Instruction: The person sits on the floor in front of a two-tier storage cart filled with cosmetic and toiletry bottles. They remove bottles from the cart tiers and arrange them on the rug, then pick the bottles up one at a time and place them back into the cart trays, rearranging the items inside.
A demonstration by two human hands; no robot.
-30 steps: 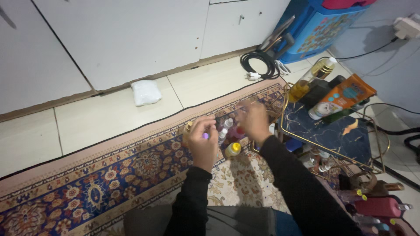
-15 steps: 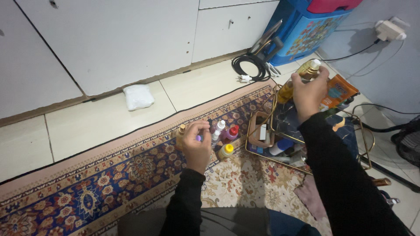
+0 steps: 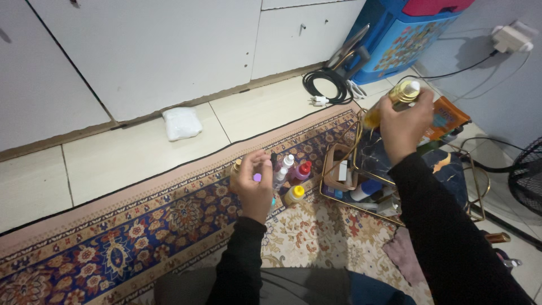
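My left hand [image 3: 252, 185] is closed around a small bottle with a purple cap [image 3: 257, 177], held just above the patterned rug [image 3: 113, 243]. Right beside it on the rug stand several small bottles, one with a red cap [image 3: 304, 170] and one with a yellow cap [image 3: 294, 194]. My right hand [image 3: 405, 125] is raised over the gold wire tray [image 3: 353, 147] and grips a gold bottle with a white top [image 3: 398, 97], tilted. An orange tube [image 3: 447, 118] lies just behind that hand.
The tray holds several more bottles and tubes on a dark base. A white cloth [image 3: 182, 123] lies on the tiled floor by the white cabinets. A coiled black cable [image 3: 326, 86] and a blue box [image 3: 402, 35] sit at the back right; a fan [image 3: 528, 175] at the right edge.
My right hand went from the small bottles beside my left hand to the tray, took up the gold bottle and lifted it. My left hand has stayed in place.
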